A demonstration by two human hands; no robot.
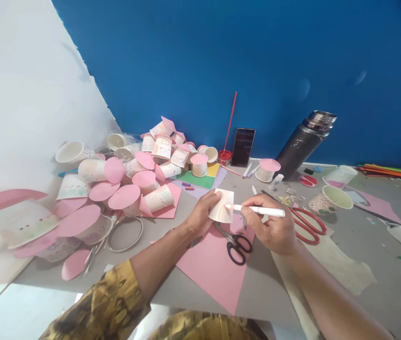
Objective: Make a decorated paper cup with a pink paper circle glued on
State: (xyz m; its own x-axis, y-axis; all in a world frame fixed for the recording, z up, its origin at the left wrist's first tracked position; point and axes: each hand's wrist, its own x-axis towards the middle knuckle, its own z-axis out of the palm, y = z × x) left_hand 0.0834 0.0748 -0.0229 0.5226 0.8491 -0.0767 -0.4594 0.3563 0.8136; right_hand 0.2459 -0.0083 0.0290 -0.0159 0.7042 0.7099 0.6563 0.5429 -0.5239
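Observation:
My left hand [203,215] is closed around a small white paper cup [223,204], held upside down above the table. In my right hand [273,231] is a white felt-tip marker [262,210], its tip touching or very close to the cup's side. Faint pale orange strokes show on the cup near that tip. Below my hands lie black-handled scissors [238,248] on a sheet of pink paper [210,269]. The scissors' blades are partly hidden beneath the cup and hand.
Decorated cups with pink discs [124,196] are heaped at the left. A phone [243,147] leans on the blue wall beside a black flask [302,141]. Red-handled scissors [310,226], a patterned cup [329,200] and coloured pipe cleaners [391,171] lie to the right.

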